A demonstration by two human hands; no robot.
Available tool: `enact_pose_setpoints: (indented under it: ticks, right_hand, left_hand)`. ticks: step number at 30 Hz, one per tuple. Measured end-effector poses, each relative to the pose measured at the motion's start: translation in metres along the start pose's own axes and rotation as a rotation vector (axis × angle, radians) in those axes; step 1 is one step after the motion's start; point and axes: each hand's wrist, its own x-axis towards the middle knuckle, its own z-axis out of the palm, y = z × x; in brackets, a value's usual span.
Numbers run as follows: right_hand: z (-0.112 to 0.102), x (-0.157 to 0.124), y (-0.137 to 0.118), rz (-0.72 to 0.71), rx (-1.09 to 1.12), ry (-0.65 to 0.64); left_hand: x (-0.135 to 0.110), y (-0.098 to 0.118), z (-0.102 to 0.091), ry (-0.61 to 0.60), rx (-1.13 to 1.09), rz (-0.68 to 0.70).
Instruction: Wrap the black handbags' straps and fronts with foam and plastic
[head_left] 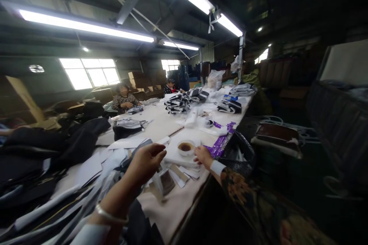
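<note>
A roll of clear tape with a brown centre lies flat on a stack of white sheets near the table's right edge. My right hand is at the roll's right rim, its fingers bent and pressed together against it. To the left of the roll hovers my left hand, with bent fingers, a small gap between thumb and forefinger and nothing visible between them. A bangle circles my left wrist. Below the hands are card strips and a blurred brown-and-clear piece.
Dark and grey fabric pieces cover the table's left side. A black bag and purple packaging are at the right edge. Folded black-and-white bundles lie farther back. Two people sit at the far left side.
</note>
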Motion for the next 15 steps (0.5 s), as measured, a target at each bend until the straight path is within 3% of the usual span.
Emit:
enact_pose_setpoints:
  ticks: [3,6,12,15]
  right_hand:
    - [0.006,0.024,-0.005,0.037,-0.066,-0.040]
    - [0.004,0.034,-0.001,-0.023,-0.148,-0.033]
    - [-0.001,0.040,0.013,-0.215,-0.286,0.070]
    - [-0.001,0.043,0.014,-0.245,-0.319,0.061]
  left_hand:
    - [0.042,-0.025,0.047,-0.138,0.151,0.072]
    - [0.069,-0.041,0.081,-0.207,0.302,0.053]
    - [0.115,-0.047,0.142,-0.196,0.257,-0.171]
    - [0.134,-0.051,0.166,-0.259,0.210,-0.318]
